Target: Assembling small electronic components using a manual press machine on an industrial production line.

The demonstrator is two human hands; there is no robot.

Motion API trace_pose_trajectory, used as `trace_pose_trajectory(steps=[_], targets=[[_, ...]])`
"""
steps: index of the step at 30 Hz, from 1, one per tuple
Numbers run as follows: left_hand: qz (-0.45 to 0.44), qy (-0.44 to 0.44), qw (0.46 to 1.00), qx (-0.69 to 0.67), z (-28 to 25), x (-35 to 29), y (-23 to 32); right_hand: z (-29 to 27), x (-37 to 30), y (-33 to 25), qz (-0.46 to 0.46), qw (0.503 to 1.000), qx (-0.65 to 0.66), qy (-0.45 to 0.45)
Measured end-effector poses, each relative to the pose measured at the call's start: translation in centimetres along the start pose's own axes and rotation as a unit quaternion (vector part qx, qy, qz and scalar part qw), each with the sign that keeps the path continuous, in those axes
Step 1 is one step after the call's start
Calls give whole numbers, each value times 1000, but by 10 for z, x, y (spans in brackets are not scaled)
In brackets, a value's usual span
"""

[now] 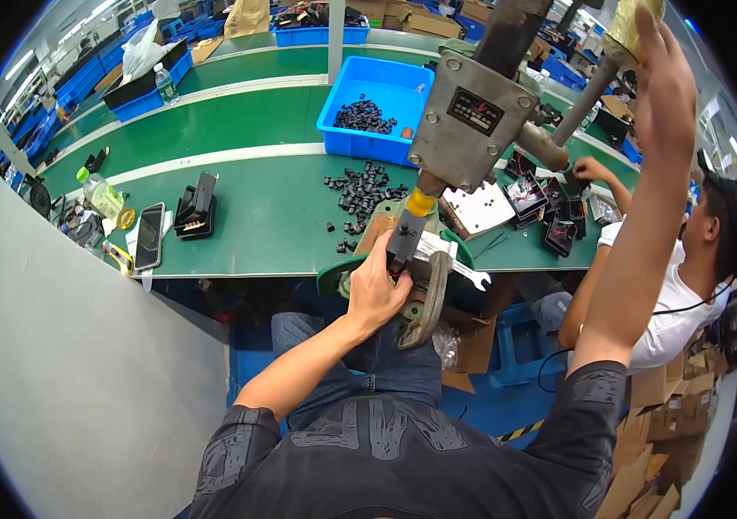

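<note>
A grey metal hand press (472, 121) stands in front of me at the table's edge. The fingers of my left hand (374, 290) are closed around the lower end of a black block-shaped part (405, 242) on the press base, under the yellow-banded ram (421, 202). At the upper right, my raised right hand (669, 91) grips the tape-wrapped end of the press lever (626, 35). A metal clamp (427, 311) is beside the left hand. An open-end wrench (463, 270) lies just right of the part.
Small black plastic pieces (366, 192) lie piled behind the press, with more in a blue bin (338, 143). On the left are a phone (150, 235), a black box (197, 208) and a bottle (102, 197). A co-worker (675, 285) sits close on the right by open black cases (563, 229).
</note>
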State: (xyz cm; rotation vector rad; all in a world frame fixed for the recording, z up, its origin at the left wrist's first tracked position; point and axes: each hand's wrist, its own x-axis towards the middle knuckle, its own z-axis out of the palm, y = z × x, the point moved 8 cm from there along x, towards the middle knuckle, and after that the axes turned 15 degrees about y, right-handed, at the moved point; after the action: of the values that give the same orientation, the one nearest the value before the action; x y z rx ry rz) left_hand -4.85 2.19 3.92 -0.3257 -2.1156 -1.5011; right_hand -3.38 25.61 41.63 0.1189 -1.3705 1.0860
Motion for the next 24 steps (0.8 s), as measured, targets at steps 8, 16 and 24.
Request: trace_pose_trajectory(steps=[8, 16, 24], targets=[[47, 42, 997, -40, -1, -1, -1, 1, -70, -76, 19, 996, 47, -71], [57, 67, 995, -36, 0, -7, -6, -38, -263, -83, -305, 922, -100, -219], [49, 38, 997, -49, 1, -2, 2, -46, -259, -82, -307, 940, -82, -122]])
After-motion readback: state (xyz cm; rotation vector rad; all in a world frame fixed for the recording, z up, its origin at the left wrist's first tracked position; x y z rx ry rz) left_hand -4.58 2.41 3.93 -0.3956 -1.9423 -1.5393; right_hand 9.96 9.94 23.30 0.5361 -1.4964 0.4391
